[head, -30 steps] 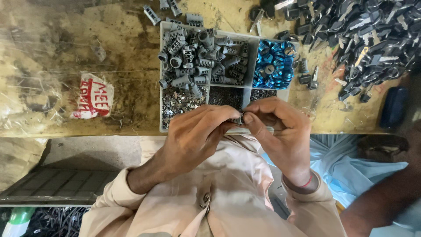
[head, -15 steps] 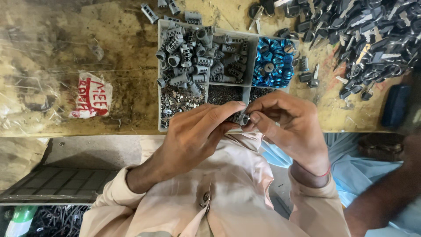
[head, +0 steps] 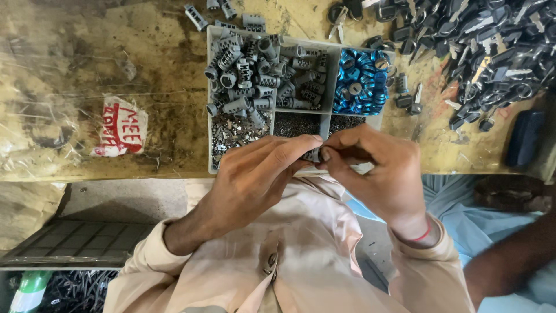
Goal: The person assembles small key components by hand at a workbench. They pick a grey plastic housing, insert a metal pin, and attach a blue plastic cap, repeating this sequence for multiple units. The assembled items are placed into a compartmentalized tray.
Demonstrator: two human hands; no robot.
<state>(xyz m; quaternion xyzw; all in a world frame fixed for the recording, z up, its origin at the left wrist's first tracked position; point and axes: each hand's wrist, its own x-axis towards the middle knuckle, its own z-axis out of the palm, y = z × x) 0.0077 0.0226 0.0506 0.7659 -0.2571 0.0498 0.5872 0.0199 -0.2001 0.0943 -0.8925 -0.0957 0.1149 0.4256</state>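
My left hand (head: 255,174) and my right hand (head: 379,168) meet fingertip to fingertip over the near edge of a grey divided tray (head: 212,150). Between the fingertips sits a small grey metal lock cylinder (head: 314,155), pinched from both sides and mostly hidden by my fingers. The tray holds several grey lock cylinders (head: 255,75) in its big compartment, blue metal rings (head: 359,81) in another, and tiny metal bits (head: 231,133) in the near compartments.
A heap of dark keys (head: 480,40) fills the bench's far right. A crumpled white and red wrapper (head: 120,132) lies left of the tray. Loose cylinders (head: 197,14) lie beyond it. Another person's arm (head: 509,261) reaches in at lower right.
My hands have stayed together at the tray's near edge. The right hand's fingers have shifted slightly around the small cylinder.
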